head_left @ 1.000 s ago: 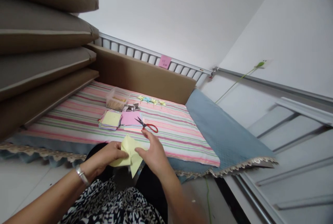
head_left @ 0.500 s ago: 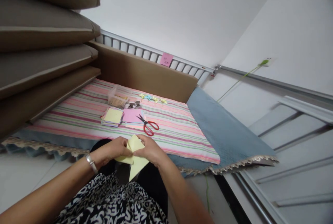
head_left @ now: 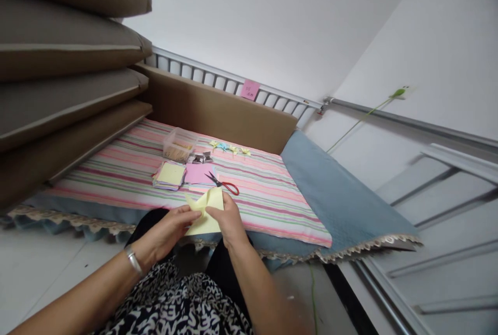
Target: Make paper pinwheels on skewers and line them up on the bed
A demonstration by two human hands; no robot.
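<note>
Between my two hands is a sheet of yellow paper (head_left: 212,201), partly folded or curled, held above my lap at the cloth's near edge. My left hand (head_left: 177,223) pinches its left side with thumb and fingers. My right hand (head_left: 229,217) grips the right side, its thumb pressing near the middle and the fingers behind the sheet. Just beyond the paper lie red-handled scissors (head_left: 229,186), blades pointing away to the left, one handle loop partly covered by the sheet. Stacks of square paper, one topped with yellow (head_left: 171,174) and one with pink (head_left: 199,172), lie behind.
A clear plastic box (head_left: 179,145) of thin sticks stands on the striped cloth (head_left: 268,195). Small metallic items (head_left: 201,157) sit beside it. Several small yellow and blue paper pinwheels (head_left: 233,149) lie farther back. Stacked brown cushions (head_left: 70,60) rise at the left.
The yellow paper has been turned and raised a little away from me, now covering part of the scissors. Both hands have shifted their grip along with it.
</note>
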